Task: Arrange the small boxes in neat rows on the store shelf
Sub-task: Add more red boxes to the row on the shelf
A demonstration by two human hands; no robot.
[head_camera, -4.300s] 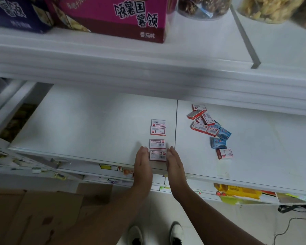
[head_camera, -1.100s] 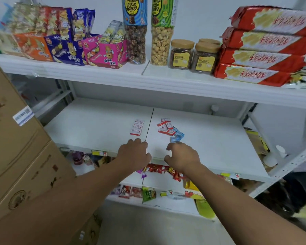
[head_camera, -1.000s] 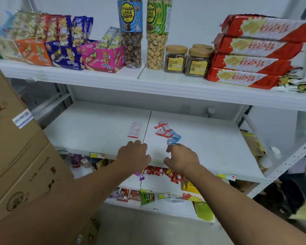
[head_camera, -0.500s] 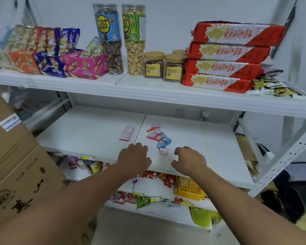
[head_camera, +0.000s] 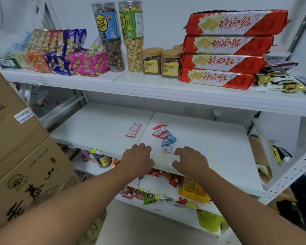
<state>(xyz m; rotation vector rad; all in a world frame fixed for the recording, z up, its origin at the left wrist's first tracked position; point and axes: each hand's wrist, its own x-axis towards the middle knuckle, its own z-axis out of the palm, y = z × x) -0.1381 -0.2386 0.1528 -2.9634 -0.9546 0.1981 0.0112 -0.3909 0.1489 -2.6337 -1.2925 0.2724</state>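
Note:
On the white middle shelf (head_camera: 99, 128) a tidy row of small red-and-white boxes (head_camera: 133, 129) lies left of the panel seam. Right of the seam sits a loose heap of red boxes (head_camera: 160, 131) and blue boxes (head_camera: 168, 140), with one red-and-white box (head_camera: 167, 149) apart at the front. My left hand (head_camera: 138, 159) rests at the shelf's front edge, fingers loosely curled, holding nothing. My right hand (head_camera: 190, 160) rests beside it, fingers curled downward, just right of the single box and not touching it.
The upper shelf (head_camera: 148, 85) carries snack boxes, two popcorn tubes (head_camera: 122, 36), jars (head_camera: 159, 61) and stacked red biscuit packs (head_camera: 224, 48). Cardboard cartons (head_camera: 16, 156) stand at the left. Lower shelves hold snack packets (head_camera: 166, 177). A perforated upright (head_camera: 290, 167) is at the right.
The view has pulled back and swung left since the close-up where both hands squared the row. My right hand shifted rightward, uncovering the single red-and-white box; the left hand stayed at the shelf edge.

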